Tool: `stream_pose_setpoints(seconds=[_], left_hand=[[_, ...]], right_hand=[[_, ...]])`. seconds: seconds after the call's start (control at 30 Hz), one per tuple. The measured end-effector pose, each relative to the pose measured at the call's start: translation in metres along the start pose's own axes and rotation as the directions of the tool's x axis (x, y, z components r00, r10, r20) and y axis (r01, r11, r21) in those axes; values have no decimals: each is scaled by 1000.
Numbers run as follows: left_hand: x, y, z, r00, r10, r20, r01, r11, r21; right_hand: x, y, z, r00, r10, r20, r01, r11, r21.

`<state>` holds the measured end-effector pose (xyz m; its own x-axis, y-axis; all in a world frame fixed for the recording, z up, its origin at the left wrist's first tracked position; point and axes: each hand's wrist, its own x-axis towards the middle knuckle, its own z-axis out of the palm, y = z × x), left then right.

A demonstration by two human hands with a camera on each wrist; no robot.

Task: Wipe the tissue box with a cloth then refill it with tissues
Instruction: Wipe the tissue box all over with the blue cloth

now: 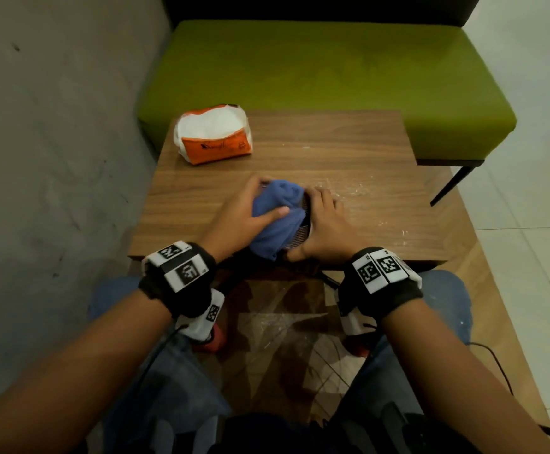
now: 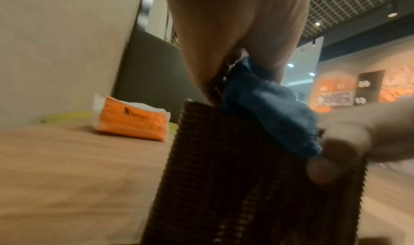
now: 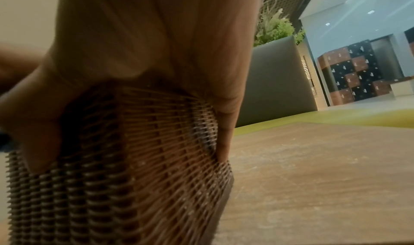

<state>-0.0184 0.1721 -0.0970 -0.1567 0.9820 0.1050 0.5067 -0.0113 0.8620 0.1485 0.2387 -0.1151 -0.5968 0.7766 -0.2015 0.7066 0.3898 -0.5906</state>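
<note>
A dark brown woven tissue box [image 1: 300, 235] [image 2: 235, 169] [image 3: 139, 160] stands near the front edge of the wooden table [image 1: 349, 152]. My left hand [image 1: 244, 211] holds a blue cloth [image 1: 278, 214] [image 2: 275, 117] bunched against the box's top and left side, thumb laid over the cloth. My right hand [image 1: 324, 227] grips the box from the right, fingers over its top and thumb at its near end. An orange pack of white tissues [image 1: 214, 134] [image 2: 132, 123], open at the top, lies at the table's far left. Most of the box is hidden under cloth and hands.
A green bench [image 1: 332, 70] runs along the table's far side. A grey wall [image 1: 54, 142] stands close on the left. White dust marks [image 1: 358, 191] streak the table right of the box. Tiled floor [image 1: 529, 257] lies to the right.
</note>
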Motion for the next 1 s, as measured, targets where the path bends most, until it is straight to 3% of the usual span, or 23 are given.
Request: stream_pose_setpoints(seconds=[0.07, 0.13, 0.17, 0.23, 0.3, 0.4, 0.5, 0.53, 0.6, 0.7, 0.8, 1.0], left_hand=[[-2, 0, -12, 983, -97, -153, 72, 984, -165], [-2, 2, -25, 951, -147, -271, 57, 947, -316], [-1, 3, -32, 939, -135, -317, 33, 951, -307], [0, 4, -44, 940, -34, -339, 1, 995, -96], [1, 7, -55, 963, 92, -254, -56, 988, 147], [6, 10, -56, 977, 210, 19, -202, 902, 382], [14, 17, -27, 949, 183, 257, -301, 774, 558], [17, 16, -15, 936, 157, 316, -321, 750, 578], [22, 13, 3, 921, 116, 372, -313, 787, 531], [22, 10, 12, 937, 70, 341, -226, 868, 442], [23, 17, 12, 928, 4, 372, -197, 854, 482], [45, 26, -25, 770, -184, 611, -250, 794, 554]], right_hand=[[-1, -2, -1, 1000, 10, 16, -9, 1000, -1], [-2, -4, -1, 1000, 18, 14, -18, 1000, 1], [-2, -5, -1, 1000, 19, 15, -19, 1000, 4], [-2, -5, -2, 1000, 20, 24, -20, 1000, 0], [-1, -5, -2, 999, 21, 29, -21, 1000, -8], [0, -5, -1, 999, 25, 24, -25, 1000, -10], [0, -4, 0, 1000, 17, 7, -17, 1000, -12], [0, -4, 1, 1000, 11, 1, -11, 1000, -13], [0, -2, 1, 1000, 3, -3, -3, 1000, -17], [-1, -2, 2, 1000, -3, -6, 3, 1000, -17], [-2, -3, 1, 1000, -9, -8, 9, 1000, -16], [-1, -1, -4, 1000, -13, 13, 14, 998, -61]])
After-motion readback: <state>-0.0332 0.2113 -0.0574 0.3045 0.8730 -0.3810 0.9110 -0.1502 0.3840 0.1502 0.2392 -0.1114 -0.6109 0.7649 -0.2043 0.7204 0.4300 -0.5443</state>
